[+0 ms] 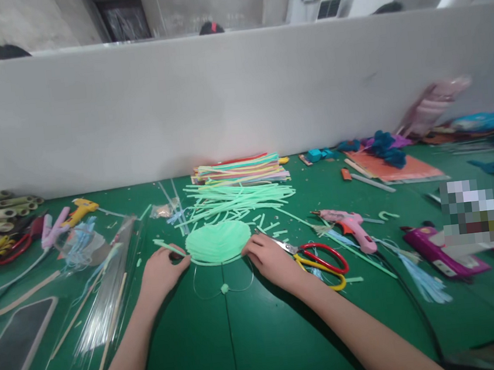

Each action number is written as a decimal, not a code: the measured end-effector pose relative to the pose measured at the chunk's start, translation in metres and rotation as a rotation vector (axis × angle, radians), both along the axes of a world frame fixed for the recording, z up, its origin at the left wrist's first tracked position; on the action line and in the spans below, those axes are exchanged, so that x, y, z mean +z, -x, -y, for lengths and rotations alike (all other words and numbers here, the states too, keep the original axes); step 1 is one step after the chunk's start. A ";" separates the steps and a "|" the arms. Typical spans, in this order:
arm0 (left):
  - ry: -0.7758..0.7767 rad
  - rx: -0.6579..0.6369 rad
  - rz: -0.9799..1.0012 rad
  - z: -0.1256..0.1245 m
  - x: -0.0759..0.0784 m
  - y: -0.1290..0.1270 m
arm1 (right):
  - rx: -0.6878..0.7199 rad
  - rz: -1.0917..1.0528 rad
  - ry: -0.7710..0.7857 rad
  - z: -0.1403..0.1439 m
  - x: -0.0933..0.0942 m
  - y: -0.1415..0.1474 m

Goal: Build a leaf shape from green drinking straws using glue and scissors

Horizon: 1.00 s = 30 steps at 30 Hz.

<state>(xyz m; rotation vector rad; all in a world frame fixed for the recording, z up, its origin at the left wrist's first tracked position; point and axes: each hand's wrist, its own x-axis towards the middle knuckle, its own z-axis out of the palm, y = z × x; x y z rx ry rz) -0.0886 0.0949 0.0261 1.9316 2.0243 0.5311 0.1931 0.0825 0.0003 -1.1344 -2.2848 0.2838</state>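
A mint-green rounded panel (218, 240) of chenille stems laid side by side lies flat on the table. Two thin wire loops and a small green knot (225, 288) extend from its lower side. At the panel's left corner, my left hand (164, 271) pinches a mint-green chenille stem (169, 246), whose free end sticks out past the fingers. This stem appears to run along the panel's lower edge. On the right corner, the closed fingers of my right hand (274, 260) hold the edge; the thumb is mostly hidden. Red-and-yellow-handled scissors (326, 262) lie beside that hand.
Behind the panel are loose green stems (248, 195) and a multicoloured stack (241, 170). A pink glue gun (351, 227) and purple tool (446, 252) lie right. Left are a phone (20, 359), clear rods (105, 306) and a yellow-and-lilac glue gun (80, 211). A white partition (238, 97) stands behind.
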 end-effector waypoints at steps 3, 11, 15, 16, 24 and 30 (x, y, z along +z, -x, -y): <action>-0.018 0.013 -0.015 0.001 -0.006 -0.002 | -0.003 -0.003 0.002 0.000 0.000 0.000; -0.064 0.036 -0.028 0.004 -0.011 -0.006 | -0.003 0.002 -0.002 0.000 -0.002 0.001; -0.077 0.041 -0.020 0.005 -0.011 -0.007 | -0.027 0.006 -0.007 0.000 -0.002 0.002; -0.080 0.041 -0.017 0.005 -0.011 -0.007 | -0.041 0.006 -0.010 0.001 -0.003 0.002; -0.117 0.011 0.011 0.006 -0.011 -0.011 | -0.102 0.056 -0.035 0.001 -0.003 -0.002; -0.170 -0.063 0.050 0.012 0.001 -0.014 | -0.112 0.097 -0.044 -0.002 -0.005 -0.001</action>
